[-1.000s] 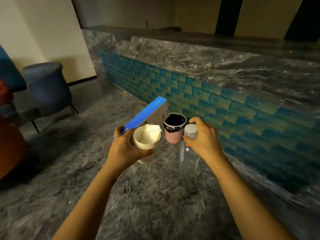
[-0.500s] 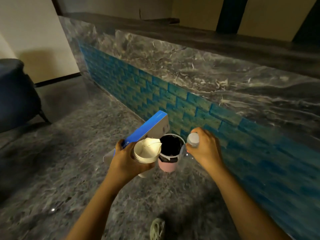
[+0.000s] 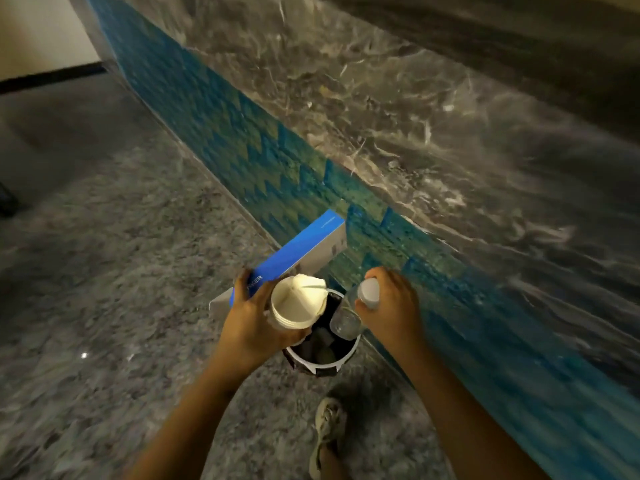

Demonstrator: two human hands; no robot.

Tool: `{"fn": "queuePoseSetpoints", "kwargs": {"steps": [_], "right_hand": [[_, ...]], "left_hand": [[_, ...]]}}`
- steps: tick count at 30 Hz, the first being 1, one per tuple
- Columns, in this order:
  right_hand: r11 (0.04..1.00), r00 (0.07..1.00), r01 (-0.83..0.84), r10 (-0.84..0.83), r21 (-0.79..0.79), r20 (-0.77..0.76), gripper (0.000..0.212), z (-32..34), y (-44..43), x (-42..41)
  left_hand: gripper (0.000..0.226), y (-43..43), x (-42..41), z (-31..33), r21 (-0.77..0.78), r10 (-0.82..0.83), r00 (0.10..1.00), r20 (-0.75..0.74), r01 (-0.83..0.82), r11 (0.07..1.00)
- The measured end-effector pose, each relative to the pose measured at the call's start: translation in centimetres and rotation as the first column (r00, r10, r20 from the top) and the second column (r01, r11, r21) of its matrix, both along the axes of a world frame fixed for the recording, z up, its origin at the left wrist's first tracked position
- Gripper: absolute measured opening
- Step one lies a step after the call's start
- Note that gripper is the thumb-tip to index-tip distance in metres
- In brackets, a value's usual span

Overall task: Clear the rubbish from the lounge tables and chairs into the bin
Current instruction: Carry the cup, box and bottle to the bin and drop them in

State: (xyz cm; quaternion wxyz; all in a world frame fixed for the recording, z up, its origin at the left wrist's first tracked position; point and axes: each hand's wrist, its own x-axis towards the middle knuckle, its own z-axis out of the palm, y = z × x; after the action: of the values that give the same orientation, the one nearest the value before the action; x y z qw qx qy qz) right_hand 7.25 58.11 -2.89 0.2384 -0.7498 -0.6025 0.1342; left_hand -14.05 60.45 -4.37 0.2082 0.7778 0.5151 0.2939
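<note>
Head camera, looking down: a person's left hand [image 3: 254,323] and right hand [image 3: 393,303] hold rubbish over a small round bin [image 3: 353,349] on a lounge floor [image 3: 104,271] of mottled grey stone. The bin, white-rimmed and lined with a black bag, stands at the foot of a counter [image 3: 415,116] of glossy, veined grey marble, whose tiled face [image 3: 242,126] is a rough blue-green brick pattern. Dark shapes lie inside the bin.

The left grip is clamped on two things at once. One is a white paper cup [image 3: 294,308], mouth up and towards the camera, with a crumpled tissue [image 3: 310,282] tucked against its far rim. The other is a long, flat blue box [image 3: 298,251] with pale grey sides, pinned behind the cup. The box's long axis runs from the hand up and away to the right, with its far end pointing at the tiled face. The cup hangs over the near left part of the bin's mouth.

The right grip is closed round the neck of a clear plastic bottle [image 3: 344,322], fingers curled about its white cap [image 3: 369,293]. The bottle hangs nearly upright, cap uppermost, its base low over the bin's opening on the right side.

A pale shoe [image 3: 327,434] shows on the floor just below the bin.
</note>
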Motion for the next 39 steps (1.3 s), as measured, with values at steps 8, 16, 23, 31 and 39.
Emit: {"fn": "queuePoseSetpoints", "kwargs": {"steps": [8,16,23,31,39], "right_hand": [[0.955,0.995,-0.093,0.102,-0.282,0.016,0.039,-18.3,11.4,2.3],[0.850,0.997,-0.027,0.062,-0.527,0.049,0.040,-35.4,14.0,1.1],[0.925,0.994,0.085,-0.106,-0.370,-0.036,0.087,-36.7,14.6,0.7],[0.868,0.802,-0.488,0.487,-0.093,0.346,0.076,-29.4,19.0,1.8],[0.892,0.913,-0.383,0.406,-0.240,0.049,0.047,-29.8,17.7,3.0]], "left_hand": [[0.080,8.9,3.0,-13.4,-0.240,0.189,0.978,0.084,-0.164,0.957],[0.082,11.1,1.8,-24.9,-0.357,0.107,0.994,0.001,-0.099,0.929],[0.081,11.3,1.3,-27.3,-0.410,0.003,0.999,-0.041,-0.020,0.912],[0.075,12.7,2.8,-25.9,-0.410,-0.198,0.976,-0.092,0.144,0.901],[0.082,12.1,4.7,-26.0,-0.368,-0.218,0.976,-0.007,0.200,0.908]]}}
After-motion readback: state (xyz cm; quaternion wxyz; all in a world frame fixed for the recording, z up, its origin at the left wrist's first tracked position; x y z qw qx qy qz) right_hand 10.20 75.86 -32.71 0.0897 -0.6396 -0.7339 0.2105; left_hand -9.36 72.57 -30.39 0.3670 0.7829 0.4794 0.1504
